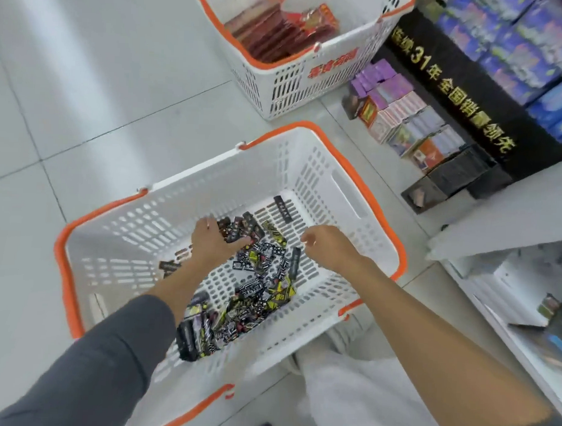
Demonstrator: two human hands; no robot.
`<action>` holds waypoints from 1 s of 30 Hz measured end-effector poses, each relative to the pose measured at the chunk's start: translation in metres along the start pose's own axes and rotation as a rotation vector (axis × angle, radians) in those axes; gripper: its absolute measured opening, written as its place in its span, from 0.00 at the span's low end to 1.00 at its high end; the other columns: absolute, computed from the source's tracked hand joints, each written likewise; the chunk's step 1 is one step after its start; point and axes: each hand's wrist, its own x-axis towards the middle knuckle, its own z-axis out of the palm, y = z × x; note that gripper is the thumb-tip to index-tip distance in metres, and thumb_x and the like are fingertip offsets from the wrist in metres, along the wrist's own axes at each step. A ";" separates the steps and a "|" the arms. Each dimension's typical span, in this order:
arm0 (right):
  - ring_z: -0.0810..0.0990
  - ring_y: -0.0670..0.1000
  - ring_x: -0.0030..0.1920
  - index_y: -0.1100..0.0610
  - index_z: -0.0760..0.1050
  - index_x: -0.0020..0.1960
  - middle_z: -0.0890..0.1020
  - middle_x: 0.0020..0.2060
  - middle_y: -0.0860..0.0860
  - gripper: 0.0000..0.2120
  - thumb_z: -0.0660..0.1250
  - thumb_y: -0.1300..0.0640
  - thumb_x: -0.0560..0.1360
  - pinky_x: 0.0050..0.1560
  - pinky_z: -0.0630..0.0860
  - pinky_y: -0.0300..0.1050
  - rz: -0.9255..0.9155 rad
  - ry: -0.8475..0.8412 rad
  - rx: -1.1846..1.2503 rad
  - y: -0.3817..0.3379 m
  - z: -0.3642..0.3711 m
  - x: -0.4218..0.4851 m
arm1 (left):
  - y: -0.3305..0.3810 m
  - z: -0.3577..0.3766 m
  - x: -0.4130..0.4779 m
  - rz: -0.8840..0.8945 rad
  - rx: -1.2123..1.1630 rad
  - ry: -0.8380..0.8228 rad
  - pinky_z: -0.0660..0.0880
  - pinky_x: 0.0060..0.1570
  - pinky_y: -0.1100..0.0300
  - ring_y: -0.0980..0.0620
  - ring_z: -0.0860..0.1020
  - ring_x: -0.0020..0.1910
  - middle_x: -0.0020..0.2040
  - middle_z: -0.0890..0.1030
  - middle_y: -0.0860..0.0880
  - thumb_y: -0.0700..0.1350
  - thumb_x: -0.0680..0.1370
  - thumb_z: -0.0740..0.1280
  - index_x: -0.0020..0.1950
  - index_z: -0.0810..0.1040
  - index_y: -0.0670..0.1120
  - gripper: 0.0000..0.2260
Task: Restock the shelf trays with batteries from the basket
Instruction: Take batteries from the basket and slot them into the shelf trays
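Grips dark battery packs [233, 235] with left hand [212, 242] inside basket [310, 169]; hovers right hand [328, 248] alongside, loosely curled, empty. Beyond, second basket [296, 89].

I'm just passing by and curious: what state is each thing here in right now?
Near basket, standing on the floor, partly filled.
Battery packs, loose heap in the near basket.
Left hand, grips a few packs.
Right hand, over the near basket, loosely curled, empty.
Far basket, holds red packets.

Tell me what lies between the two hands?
Head view: loose battery packs on the basket floor, between left hand and right hand.
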 end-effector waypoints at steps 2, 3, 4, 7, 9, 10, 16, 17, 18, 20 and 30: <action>0.79 0.52 0.53 0.55 0.78 0.60 0.79 0.57 0.52 0.14 0.62 0.63 0.76 0.57 0.76 0.50 -0.020 0.012 0.036 0.005 0.001 0.016 | 0.012 0.022 0.010 -0.045 0.031 0.019 0.51 0.76 0.42 0.37 0.48 0.78 0.79 0.47 0.36 0.80 0.63 0.57 0.80 0.42 0.40 0.60; 0.79 0.52 0.52 0.55 0.78 0.59 0.79 0.56 0.52 0.13 0.63 0.63 0.77 0.57 0.77 0.50 -0.032 0.017 0.058 0.006 0.001 0.021 | 0.018 0.033 0.012 -0.067 0.008 0.023 0.48 0.76 0.41 0.37 0.45 0.78 0.79 0.43 0.36 0.80 0.62 0.57 0.79 0.40 0.41 0.61; 0.79 0.52 0.51 0.55 0.78 0.59 0.79 0.54 0.51 0.12 0.64 0.62 0.77 0.56 0.77 0.50 -0.044 0.023 0.079 0.007 0.000 0.025 | 0.023 0.044 0.012 -0.084 -0.027 0.031 0.46 0.76 0.40 0.37 0.42 0.78 0.79 0.40 0.37 0.80 0.62 0.58 0.79 0.38 0.42 0.62; 0.79 0.51 0.48 0.53 0.79 0.55 0.79 0.50 0.50 0.09 0.65 0.61 0.77 0.49 0.78 0.46 -0.059 0.055 0.156 0.013 -0.006 0.032 | 0.031 0.065 0.014 -0.128 -0.053 0.100 0.44 0.75 0.39 0.38 0.40 0.78 0.78 0.36 0.38 0.82 0.59 0.57 0.79 0.37 0.42 0.64; 0.78 0.47 0.45 0.52 0.79 0.54 0.79 0.49 0.48 0.09 0.65 0.62 0.76 0.42 0.74 0.39 -0.043 0.092 0.210 0.019 -0.012 0.034 | 0.032 0.072 0.018 -0.155 0.020 0.102 0.44 0.76 0.39 0.37 0.38 0.78 0.78 0.35 0.37 0.82 0.59 0.57 0.79 0.36 0.41 0.65; 0.78 0.47 0.44 0.52 0.79 0.53 0.79 0.49 0.48 0.09 0.65 0.62 0.76 0.39 0.72 0.37 -0.033 0.107 0.234 0.021 -0.013 0.034 | 0.032 0.075 0.020 -0.163 0.053 0.096 0.44 0.76 0.39 0.37 0.38 0.78 0.78 0.35 0.36 0.82 0.60 0.58 0.79 0.36 0.41 0.64; 0.80 0.50 0.48 0.52 0.80 0.54 0.80 0.49 0.48 0.09 0.66 0.60 0.76 0.42 0.75 0.40 -0.035 0.115 0.261 0.028 -0.011 0.033 | 0.040 0.069 0.030 -0.163 0.160 0.208 0.58 0.73 0.44 0.35 0.58 0.74 0.75 0.60 0.36 0.74 0.65 0.67 0.77 0.51 0.37 0.56; 0.80 0.50 0.47 0.52 0.80 0.54 0.80 0.48 0.48 0.08 0.65 0.60 0.77 0.39 0.74 0.39 -0.034 0.102 0.261 0.029 -0.009 0.032 | 0.039 0.065 0.032 -0.161 0.179 0.181 0.59 0.73 0.44 0.36 0.60 0.73 0.74 0.61 0.36 0.73 0.66 0.68 0.76 0.53 0.37 0.54; 0.80 0.49 0.47 0.51 0.79 0.54 0.79 0.49 0.48 0.09 0.65 0.60 0.77 0.38 0.74 0.38 -0.033 0.090 0.255 0.030 -0.007 0.031 | 0.037 0.061 0.034 -0.167 0.189 0.143 0.59 0.72 0.44 0.36 0.59 0.73 0.74 0.61 0.37 0.71 0.67 0.68 0.76 0.54 0.37 0.52; 0.79 0.48 0.48 0.51 0.79 0.54 0.79 0.49 0.48 0.09 0.64 0.60 0.77 0.40 0.74 0.37 -0.030 0.072 0.245 0.032 -0.004 0.030 | 0.032 0.054 0.037 -0.179 0.206 0.080 0.60 0.70 0.43 0.36 0.60 0.73 0.74 0.62 0.37 0.69 0.69 0.69 0.76 0.56 0.38 0.49; 0.79 0.49 0.49 0.51 0.79 0.55 0.79 0.50 0.48 0.10 0.64 0.60 0.77 0.40 0.73 0.35 -0.031 0.066 0.269 0.034 -0.003 0.027 | 0.002 0.051 0.040 0.081 0.086 -0.055 0.73 0.34 0.58 0.50 0.76 0.36 0.44 0.80 0.45 0.46 0.77 0.70 0.49 0.74 0.43 0.09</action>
